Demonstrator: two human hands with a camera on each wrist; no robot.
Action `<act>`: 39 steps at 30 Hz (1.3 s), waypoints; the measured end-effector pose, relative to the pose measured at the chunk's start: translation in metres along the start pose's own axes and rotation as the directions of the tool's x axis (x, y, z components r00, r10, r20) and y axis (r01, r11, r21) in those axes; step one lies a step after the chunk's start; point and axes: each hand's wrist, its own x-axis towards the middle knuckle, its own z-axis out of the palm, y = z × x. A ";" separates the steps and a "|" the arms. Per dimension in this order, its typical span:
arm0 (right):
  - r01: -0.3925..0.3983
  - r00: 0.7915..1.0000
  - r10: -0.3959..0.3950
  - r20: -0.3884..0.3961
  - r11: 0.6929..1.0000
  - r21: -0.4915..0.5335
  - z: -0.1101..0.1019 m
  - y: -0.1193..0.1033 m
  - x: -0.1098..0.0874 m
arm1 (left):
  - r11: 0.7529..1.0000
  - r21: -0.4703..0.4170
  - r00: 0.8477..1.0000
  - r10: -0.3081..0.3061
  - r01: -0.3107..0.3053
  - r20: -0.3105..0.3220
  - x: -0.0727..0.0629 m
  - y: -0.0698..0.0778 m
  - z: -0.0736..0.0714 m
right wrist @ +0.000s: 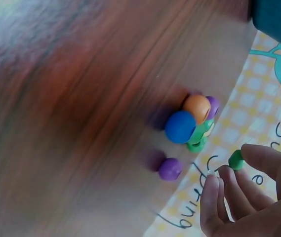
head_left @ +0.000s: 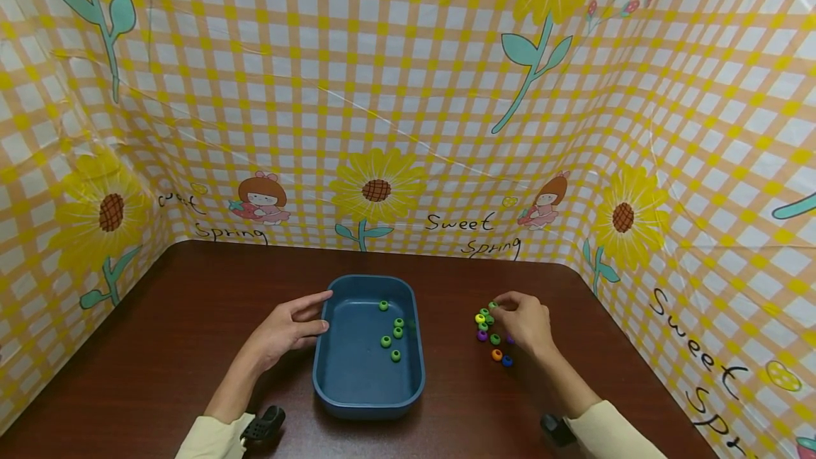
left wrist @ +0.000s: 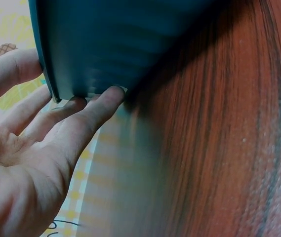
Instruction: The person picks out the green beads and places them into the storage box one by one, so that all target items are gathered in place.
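Observation:
A blue rectangular tray (head_left: 368,392) stands on the table with several green beads (head_left: 385,341) inside. My left hand (head_left: 285,331) rests against the tray's left side, its fingers fairly straight and touching the rim and outer wall, as the left wrist view also shows. Right of the tray, my right hand (head_left: 525,322) pinches a green bead (right wrist: 236,160) between thumb and finger, held up over the table. Close by lie loose beads: a yellow bead (head_left: 480,319), an orange bead (head_left: 496,355), a blue bead (right wrist: 180,127), a purple bead (right wrist: 170,169) and several green ones.
The dark brown wooden table (head_left: 210,289) is enclosed by a checkered cloth (head_left: 446,76) with sunflowers at the back and sides. Black wrist devices (head_left: 264,423) sit at both cuffs. Bare tabletop separates the tray from the loose beads.

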 end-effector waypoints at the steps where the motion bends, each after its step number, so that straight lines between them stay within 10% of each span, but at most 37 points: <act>1: 0.002 1.000 -0.002 -0.004 1.000 0.003 0.001 -0.002 0.000 | 1.000 0.000 1.000 -0.001 0.001 0.000 0.000 0.000 0.000; 39: 0.176 0.982 -0.183 0.035 0.974 0.143 0.033 -0.083 -0.010 | 1.000 -0.002 1.000 -0.007 0.007 0.008 0.000 -0.001 -0.002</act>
